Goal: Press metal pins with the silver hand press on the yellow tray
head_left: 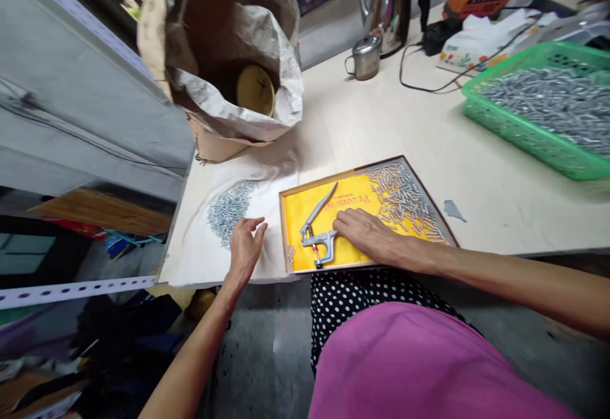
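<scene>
My left hand [245, 247] rests on a white cloth [210, 260] with fingers loosely curled and apart, just right of a heap of small silver metal pieces [229, 209]; nothing shows in it. My right hand [366, 231] lies flat on a yellow-lined tray [305, 260], fingertips touching the lower handle of a silver hand press plier [317, 228]. More small metal pieces [405, 199] are spread over the tray's right half.
A green basket [519, 133] full of metal pieces stands at the right. A crumpled paper sack [248, 44] with a yellow cup inside stands behind the cloth. A kettle [388, 9], steel mug [366, 58] and black cable lie at the back.
</scene>
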### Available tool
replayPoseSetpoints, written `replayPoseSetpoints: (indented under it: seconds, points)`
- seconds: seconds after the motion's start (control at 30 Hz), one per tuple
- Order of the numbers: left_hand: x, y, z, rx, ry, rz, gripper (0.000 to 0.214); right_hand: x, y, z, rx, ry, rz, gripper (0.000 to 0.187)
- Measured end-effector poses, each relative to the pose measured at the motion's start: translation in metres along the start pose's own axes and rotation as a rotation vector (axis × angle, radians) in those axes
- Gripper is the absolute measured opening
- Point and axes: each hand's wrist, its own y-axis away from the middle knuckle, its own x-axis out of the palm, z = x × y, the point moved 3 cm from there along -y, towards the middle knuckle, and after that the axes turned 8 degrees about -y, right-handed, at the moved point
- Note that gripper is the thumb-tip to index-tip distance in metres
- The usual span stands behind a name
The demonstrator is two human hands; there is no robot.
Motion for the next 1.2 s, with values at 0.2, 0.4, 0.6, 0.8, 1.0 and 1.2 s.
replayPoseSetpoints:
  seconds: [0.2, 0.4, 0.6, 0.8, 1.0, 1.2]
  points:
    - [0.000, -0.002, 0.055, -0.210, -0.169, -0.060, 0.027, -0.012, -0.013, 0.006, -0.084, -0.041, -0.160, 0.020]
    - [0.009, -0.049, 0.040, -0.150, -0.204, -0.049, 0.032, -0.014, -0.009, 0.005, -0.015, -0.056, -0.246, 0.016]
    - [0.029, -0.111, 0.017, -0.231, -0.254, 0.010, 0.033, 0.016, 0.019, -0.007, 0.138, -0.106, -0.261, 0.018]
    - [0.047, -0.139, 0.018, -0.267, -0.323, 0.096, 0.028, 0.023, 0.020, -0.005, 0.165, -0.100, -0.243, 0.018]
    - [0.044, -0.141, 0.013, -0.165, -0.358, 0.136, 0.032, 0.024, 0.014, -0.004, 0.159, -0.075, -0.226, 0.015]
    - [0.023, -0.136, 0.007, -0.124, -0.325, 0.111, 0.033, 0.012, 0.013, -0.003, 0.150, -0.086, -0.173, 0.012]
